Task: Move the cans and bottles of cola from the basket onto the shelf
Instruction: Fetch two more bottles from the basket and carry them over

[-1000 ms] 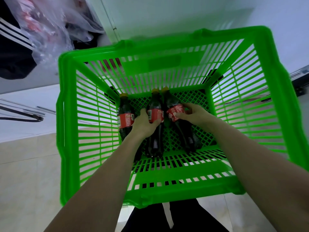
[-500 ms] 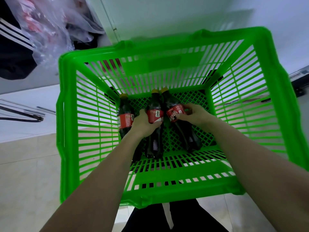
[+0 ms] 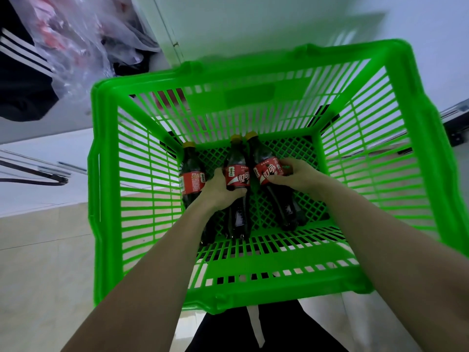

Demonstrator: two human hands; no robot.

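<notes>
Hands reached down into a bright green slatted plastic basket [image 3: 253, 283] where three cola bottles with red labels and yellow caps lay on the mesh floor, caps pointing toward the far wall. The left hand [image 3: 218, 190] was wrapped around the middle cola bottle [image 3: 237, 179] at its label, fingers curled under the near edge of the wrapper. The right hand [image 3: 298, 175] gripped the right cola bottle [image 3: 269, 171] from its outer side, thumb and fingertips pressed onto the red label. Those two bottles lay close together, necks nearly touching, the right one angled so its base pointed toward the near right corner. The left cola bottle [image 3: 192, 180] lay ungripped just beside the left hand, close to the basket's left wall. Both bare forearms crossed the near rim. Beyond the basket stood a white cabinet [image 3: 253, 26], with a crumpled clear plastic bag [image 3: 73, 41] and a dark striped garment [image 3: 22, 72] to the far left. Pale floor tiles [image 3: 43, 275] showed below
</notes>
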